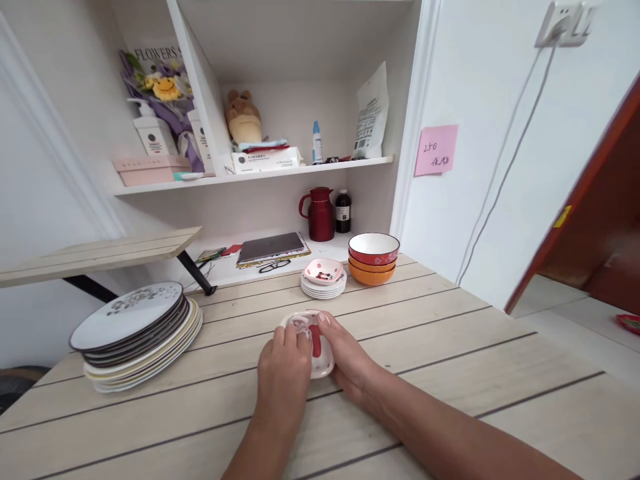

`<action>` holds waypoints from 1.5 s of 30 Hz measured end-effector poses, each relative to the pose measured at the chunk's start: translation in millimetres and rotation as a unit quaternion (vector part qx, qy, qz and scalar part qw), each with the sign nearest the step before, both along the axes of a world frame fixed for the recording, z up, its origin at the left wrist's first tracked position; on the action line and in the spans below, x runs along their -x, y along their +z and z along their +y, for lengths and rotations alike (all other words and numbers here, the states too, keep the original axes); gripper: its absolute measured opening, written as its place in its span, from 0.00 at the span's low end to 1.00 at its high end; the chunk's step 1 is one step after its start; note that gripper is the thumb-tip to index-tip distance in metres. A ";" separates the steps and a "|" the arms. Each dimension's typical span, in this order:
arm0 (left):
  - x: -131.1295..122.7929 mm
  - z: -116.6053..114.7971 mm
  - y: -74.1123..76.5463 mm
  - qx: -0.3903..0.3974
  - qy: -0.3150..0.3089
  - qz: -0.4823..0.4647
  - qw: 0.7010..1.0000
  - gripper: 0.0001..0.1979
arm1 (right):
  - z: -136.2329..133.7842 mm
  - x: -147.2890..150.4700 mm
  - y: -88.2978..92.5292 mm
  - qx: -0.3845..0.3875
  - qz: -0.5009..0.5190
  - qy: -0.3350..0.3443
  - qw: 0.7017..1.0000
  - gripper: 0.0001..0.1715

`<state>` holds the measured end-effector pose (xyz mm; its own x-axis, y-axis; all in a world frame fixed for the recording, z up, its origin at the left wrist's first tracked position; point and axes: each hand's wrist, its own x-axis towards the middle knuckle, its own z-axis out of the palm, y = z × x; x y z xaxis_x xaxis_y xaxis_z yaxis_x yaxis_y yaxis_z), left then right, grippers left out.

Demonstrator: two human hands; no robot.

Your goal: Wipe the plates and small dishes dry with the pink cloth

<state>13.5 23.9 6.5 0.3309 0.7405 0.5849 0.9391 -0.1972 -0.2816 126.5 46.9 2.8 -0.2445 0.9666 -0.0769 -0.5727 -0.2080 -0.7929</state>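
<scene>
Just above the slatted wooden table, my right hand (353, 357) grips a small pale dish (324, 363) by its right side, thumb over the rim. The dish has a red figure inside and is tilted toward me. My left hand (286, 363) is closed, its fingertips inside the dish on a crumpled whitish piece (299, 323), cloth or tissue, I cannot tell which. Beyond them stands a stack of small white dishes (324, 289) topped by a pink-and-white square dish (323, 269). To its right, a red bowl (374, 256) sits nested on orange bowls (371, 275).
A tall stack of plates (145, 327) stands on the table (450, 373) at left, beside a raised wooden shelf (100, 253). At the back are a laptop (273, 247), glasses (275, 266), a red jug (321, 217) and a dark bottle (343, 212).
</scene>
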 end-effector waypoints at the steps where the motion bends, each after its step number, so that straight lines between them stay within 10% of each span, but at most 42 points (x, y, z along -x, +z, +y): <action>1: -1.2 -1.6 -1.0 0.007 -0.014 0.001 1.000 0.11 | -0.5 0.2 0.6 0.000 -0.003 -0.004 1.000 0.20; 10: 4.4 4.2 3.8 0.123 -0.215 -0.116 0.962 0.09 | 10.3 -8.5 -7.0 0.088 0.014 0.058 0.994 0.22; 21: 3.4 -0.7 9.9 0.031 -0.012 -0.030 0.999 0.10 | -1.0 1.1 2.3 0.031 -0.015 0.008 0.999 0.20; 28: 2.0 -3.5 4.8 0.085 -0.099 -0.108 0.986 0.10 | -1.6 -0.8 0.4 -0.002 -0.037 0.010 0.999 0.22; 34: 6.6 -0.8 4.1 0.181 -0.237 -0.270 0.916 0.12 | 2.3 -2.8 -2.8 -0.007 -0.036 0.000 0.999 0.22; 45: 18.4 6.9 14.2 0.185 -0.227 -0.090 0.952 0.11 | 5.6 -8.1 -1.3 -0.026 -0.056 0.065 0.996 0.21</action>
